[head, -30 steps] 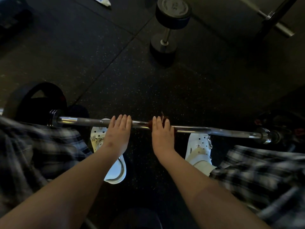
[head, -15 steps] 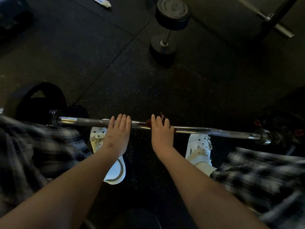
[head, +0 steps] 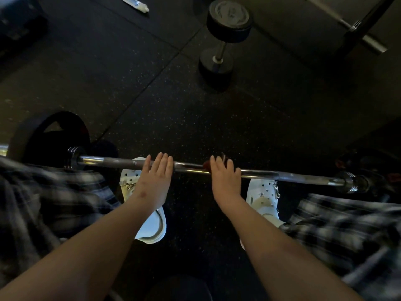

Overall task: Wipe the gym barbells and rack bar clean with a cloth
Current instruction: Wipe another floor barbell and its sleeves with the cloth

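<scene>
A steel barbell (head: pixel 282 175) runs left to right just above the floor, over my feet. It has a black weight plate (head: pixel 50 135) on its left end and a collar at its right end. My left hand (head: pixel 155 181) rests on the bar with straight fingers laid across it. To its right, my right hand (head: pixel 224 183) curls over the bar and holds a red cloth (head: pixel 206 165) against it. Only a small edge of the cloth shows beside and beyond the fingers.
A black dumbbell (head: pixel 219 51) stands on end on the speckled rubber floor ahead. Another bar (head: pixel 368 40) with a steel sleeve crosses the top right corner. A pale tube-like object (head: pixel 138 5) lies at the top left. My white clogs (head: pixel 152 224) are under the bar.
My right hand has slid a little to the right along the bar with the cloth. My left hand and the barbell stay where they were.
</scene>
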